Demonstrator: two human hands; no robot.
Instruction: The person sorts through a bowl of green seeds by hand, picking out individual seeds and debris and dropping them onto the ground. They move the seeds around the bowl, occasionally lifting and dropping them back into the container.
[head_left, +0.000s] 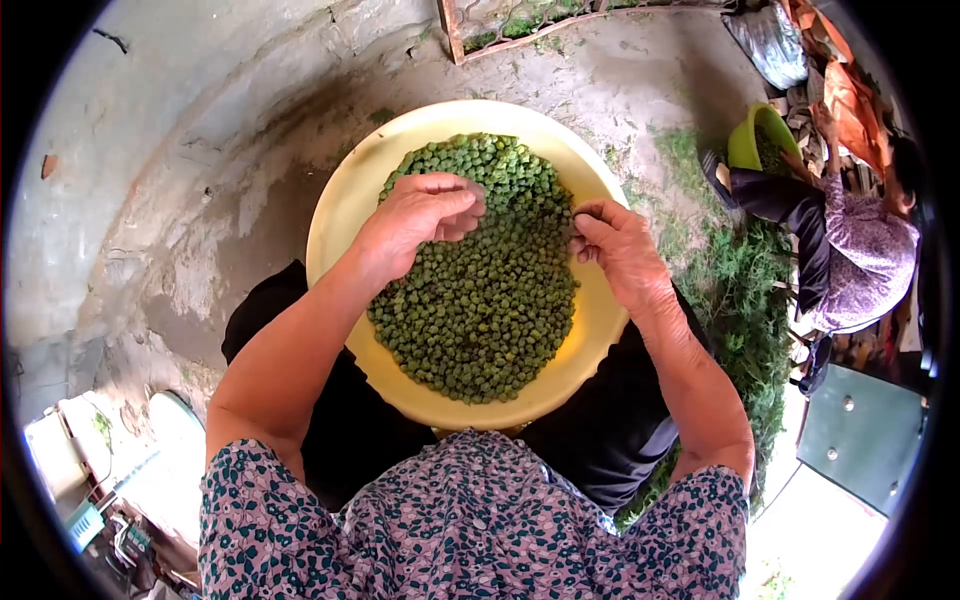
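Note:
A wide yellow bowl (345, 205) rests on my lap, heaped with small green peas (480, 300). My left hand (415, 225) lies on top of the pile, fingers curled down into the peas. My right hand (620, 250) sits at the bowl's right rim with fingertips pinched together over the peas; whether anything is between them is too small to tell.
Another person (850, 240) in a patterned top sits at the right beside a green bowl (755, 140). A heap of green plant stalks (745, 310) lies on the ground right of my knee. Bare concrete ground (180, 180) stretches left; a framed grate (520, 20) stands at the back.

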